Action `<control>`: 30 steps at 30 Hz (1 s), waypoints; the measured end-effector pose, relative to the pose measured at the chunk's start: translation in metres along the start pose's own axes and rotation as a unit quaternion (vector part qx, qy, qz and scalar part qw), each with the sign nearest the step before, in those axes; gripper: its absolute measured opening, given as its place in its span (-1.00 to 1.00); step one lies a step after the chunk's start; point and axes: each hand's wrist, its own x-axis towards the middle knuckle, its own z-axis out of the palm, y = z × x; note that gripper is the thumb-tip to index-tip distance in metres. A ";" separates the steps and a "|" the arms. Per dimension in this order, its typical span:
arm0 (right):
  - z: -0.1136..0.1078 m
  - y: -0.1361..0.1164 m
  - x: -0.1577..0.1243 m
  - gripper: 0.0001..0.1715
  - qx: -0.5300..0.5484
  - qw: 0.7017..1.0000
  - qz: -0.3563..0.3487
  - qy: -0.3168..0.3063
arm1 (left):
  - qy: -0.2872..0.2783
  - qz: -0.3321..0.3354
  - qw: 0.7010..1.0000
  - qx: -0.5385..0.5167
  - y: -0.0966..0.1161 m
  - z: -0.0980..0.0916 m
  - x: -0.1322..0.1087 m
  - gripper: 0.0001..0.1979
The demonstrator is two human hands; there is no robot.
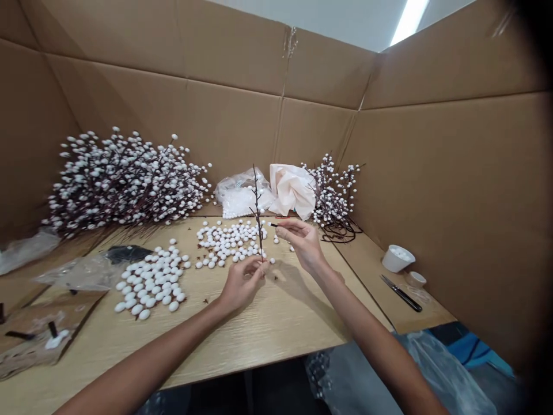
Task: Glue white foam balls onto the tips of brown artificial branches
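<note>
My left hand (242, 283) pinches the lower end of a bare dark-brown artificial twig (257, 210), which stands upright with short side shoots. Just right of the twig, my right hand (302, 243) is closed on a small thin dark stick with a white tip (273, 225). The tip points toward the twig; whether they touch I cannot tell. Behind my left hand lies a spread of small white berries (227, 245). Larger white berries with brownish bases form another pile (153, 282) to the left.
Finished-looking white-berry branches (129, 178) are heaped at back left, with a smaller bunch (332, 190) at back right. Between them sit a clear bag of white pieces (239, 199) and crumpled pale paper (291, 190). A white cup (397, 258) and scissors-like tool (401, 294) lie right. Cardboard walls (233, 115) surround the table.
</note>
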 end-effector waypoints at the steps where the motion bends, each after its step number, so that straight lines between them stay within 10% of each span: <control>1: 0.004 0.005 0.007 -0.74 -0.006 1.000 -0.015 -0.001 | 0.004 -0.002 1.000 -0.004 -0.001 0.000 0.000 -0.71; 11: -0.003 0.021 0.011 -0.87 -0.106 0.982 -0.153 -0.025 | 0.013 -0.023 0.999 -0.039 -0.004 0.003 0.001 -0.73; 30: -0.007 0.023 0.004 -0.92 -0.205 0.962 -0.177 -0.026 | 0.008 -0.039 0.998 -0.038 -0.001 0.004 0.002 -0.74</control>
